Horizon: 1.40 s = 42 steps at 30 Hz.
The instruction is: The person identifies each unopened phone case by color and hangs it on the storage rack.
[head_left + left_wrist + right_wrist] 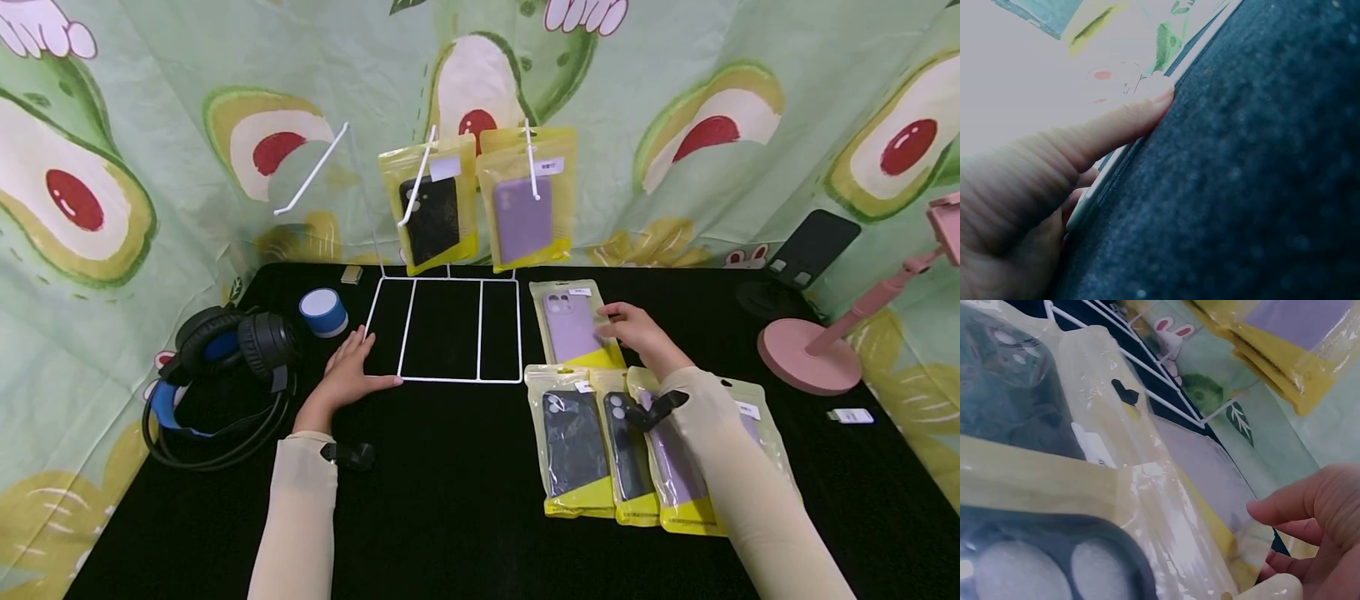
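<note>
My left hand (347, 373), fingers spread, rests at the front left of the white wire rack's base (438, 381). In the left wrist view its thumb (1141, 115) lies along the white wire. My right hand (637, 332) is at the right edge of a yellow-trimmed pouch with a purple phone case (568, 327), which lies flat beside the rack. The right wrist view shows the thumb (1272, 507) over that edge of the pouch (1207, 472), the other fingers partly hidden. Bagged black (431, 218) and purple cases (523, 218) hang from two rack hooks; the left hook (313, 169) is bare.
Several more pouches with black phone cases (573, 442) and purple ones (678, 462) overlap under my right forearm. Headphones (225, 358) and a blue-and-white round object (324, 312) are at left. A pink stand (810, 357), black phone stand (806, 254) and USB stick (851, 416) are at right.
</note>
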Tool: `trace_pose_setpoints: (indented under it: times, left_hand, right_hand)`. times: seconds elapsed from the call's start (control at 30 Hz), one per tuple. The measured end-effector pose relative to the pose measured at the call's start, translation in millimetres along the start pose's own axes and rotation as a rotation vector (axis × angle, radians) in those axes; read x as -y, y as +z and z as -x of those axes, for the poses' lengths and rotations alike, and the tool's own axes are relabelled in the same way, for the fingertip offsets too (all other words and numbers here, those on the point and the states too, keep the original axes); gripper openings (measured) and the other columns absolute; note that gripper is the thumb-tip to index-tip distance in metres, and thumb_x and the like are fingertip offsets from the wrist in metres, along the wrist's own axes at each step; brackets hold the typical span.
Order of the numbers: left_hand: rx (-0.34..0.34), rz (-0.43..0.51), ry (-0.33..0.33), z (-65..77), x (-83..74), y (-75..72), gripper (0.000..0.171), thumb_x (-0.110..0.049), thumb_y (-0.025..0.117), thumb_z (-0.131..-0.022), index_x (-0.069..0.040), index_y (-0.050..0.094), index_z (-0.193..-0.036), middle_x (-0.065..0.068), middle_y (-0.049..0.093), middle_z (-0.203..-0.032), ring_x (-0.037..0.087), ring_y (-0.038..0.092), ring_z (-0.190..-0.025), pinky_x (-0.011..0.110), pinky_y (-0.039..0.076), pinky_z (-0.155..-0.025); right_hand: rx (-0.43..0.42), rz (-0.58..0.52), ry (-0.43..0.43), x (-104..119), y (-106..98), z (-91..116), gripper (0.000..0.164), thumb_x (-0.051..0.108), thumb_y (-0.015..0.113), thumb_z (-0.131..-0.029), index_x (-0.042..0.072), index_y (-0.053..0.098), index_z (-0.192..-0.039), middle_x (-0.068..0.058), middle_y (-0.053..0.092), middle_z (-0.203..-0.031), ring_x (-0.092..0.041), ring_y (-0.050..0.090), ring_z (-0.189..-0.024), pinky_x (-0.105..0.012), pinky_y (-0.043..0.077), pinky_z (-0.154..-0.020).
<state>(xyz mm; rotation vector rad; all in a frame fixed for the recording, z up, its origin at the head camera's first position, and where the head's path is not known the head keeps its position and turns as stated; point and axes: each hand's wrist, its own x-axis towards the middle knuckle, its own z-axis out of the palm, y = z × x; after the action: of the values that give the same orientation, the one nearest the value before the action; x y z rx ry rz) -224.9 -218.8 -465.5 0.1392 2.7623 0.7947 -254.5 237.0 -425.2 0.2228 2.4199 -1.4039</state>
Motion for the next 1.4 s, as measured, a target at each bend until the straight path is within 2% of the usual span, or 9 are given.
trace_pose_setpoints:
  times: [0.17,0.27,0.4,0.5,0.63,0.8,0.97,1.13,1.4]
  left_hand:
    - [-0.001,0.003,0.007,-0.8,-0.2,0.0,0.105,-0.052,0.071,-0.078,-0.001,0.016,-0.150,0.017,-0.004,-0.158,0.036,-0.006,-0.144,0.057,-0.001,-0.112]
    - [-0.001,0.002,0.007,-0.6,0.0,0.0,0.104,-0.051,0.071,-0.078,-0.001,0.016,-0.150,0.017,-0.004,-0.158,0.036,-0.006,-0.144,0.056,-0.001,-0.112]
    - [-0.002,0.000,-0.002,-0.6,0.5,0.3,0.103,-0.051,0.071,-0.078,-0.001,0.016,-0.150,0.017,-0.004,-0.158,0.036,-0.005,-0.144,0.056,-0.001,-0.112]
    - [-0.003,0.004,-0.001,-0.5,0.0,0.6,0.104,-0.052,0.071,-0.078,-0.001,0.017,-0.150,0.018,-0.003,-0.158,0.036,-0.005,-0.144,0.057,-0.001,-0.112]
    - [0.002,0.008,0.000,0.1,-1.0,0.9,0.104,-0.052,0.071,-0.078,-0.001,0.016,-0.150,0.018,-0.003,-0.158,0.036,-0.005,-0.144,0.057,-0.001,-0.112]
    - [0.008,0.009,-0.005,0.8,-1.2,0.2,0.104,-0.052,0.070,-0.078,-0.001,0.016,-0.150,0.017,-0.004,-0.158,0.035,-0.006,-0.144,0.056,-0.001,-0.112]
    - [0.000,0.018,0.005,0.8,-0.7,-1.1,0.104,-0.052,0.071,-0.077,-0.001,0.017,-0.150,0.017,-0.003,-0.158,0.035,-0.005,-0.144,0.056,-0.001,-0.112]
    - [0.000,0.019,0.005,0.9,-1.4,-1.0,0.103,-0.051,0.071,-0.078,-0.001,0.017,-0.150,0.017,-0.003,-0.158,0.035,-0.005,-0.144,0.056,-0.001,-0.112]
    - [0.000,0.010,-0.001,0.2,0.0,-0.5,0.105,-0.053,0.071,-0.077,0.000,0.016,-0.150,0.018,-0.003,-0.157,0.037,-0.005,-0.143,0.057,-0.002,-0.112]
  right_hand:
    - [-0.023,0.025,-0.016,0,3,0,0.040,0.004,0.052,-0.092,-0.002,0.046,-0.131,-0.022,0.047,-0.120,-0.032,0.043,-0.105,-0.047,0.034,-0.101]
    - [-0.028,0.031,-0.028,-1,5,-1,0.037,-0.001,0.049,-0.090,-0.004,0.049,-0.127,-0.020,0.049,-0.112,-0.029,0.044,-0.098,-0.040,0.036,-0.094]
    - [-0.054,0.011,-0.049,-3,4,1,0.037,-0.004,0.046,-0.088,-0.005,0.052,-0.124,-0.020,0.049,-0.114,-0.029,0.042,-0.098,-0.035,0.036,-0.087]
    - [-0.100,-0.066,-0.047,-5,2,6,0.037,-0.004,0.045,-0.088,-0.005,0.052,-0.124,-0.018,0.045,-0.114,-0.030,0.039,-0.101,-0.035,0.035,-0.085]
    - [-0.180,-0.212,-0.062,-5,-4,16,0.033,-0.003,0.045,-0.090,-0.005,0.051,-0.122,-0.010,0.040,-0.099,-0.024,0.038,-0.096,-0.030,0.035,-0.078]
    - [-0.258,-0.418,-0.184,0,-13,34,0.018,-0.001,0.047,-0.094,0.003,0.057,-0.108,-0.001,0.047,-0.089,-0.013,0.046,-0.083,-0.016,0.043,-0.068]
    - [-0.269,-0.675,-0.309,9,-22,55,0.019,-0.003,0.050,-0.093,0.011,0.062,-0.095,-0.001,0.052,-0.088,-0.012,0.054,-0.078,-0.015,0.050,-0.065]
    - [-0.291,-0.858,-0.443,19,-28,79,0.023,-0.009,0.051,-0.091,0.007,0.067,-0.091,-0.003,0.056,-0.083,-0.015,0.052,-0.078,-0.018,0.050,-0.066]
    - [-0.307,-1.000,-0.669,41,-30,120,0.015,-0.013,0.055,-0.087,-0.005,0.067,-0.094,-0.008,0.059,-0.083,-0.018,0.052,-0.078,-0.021,0.052,-0.068]
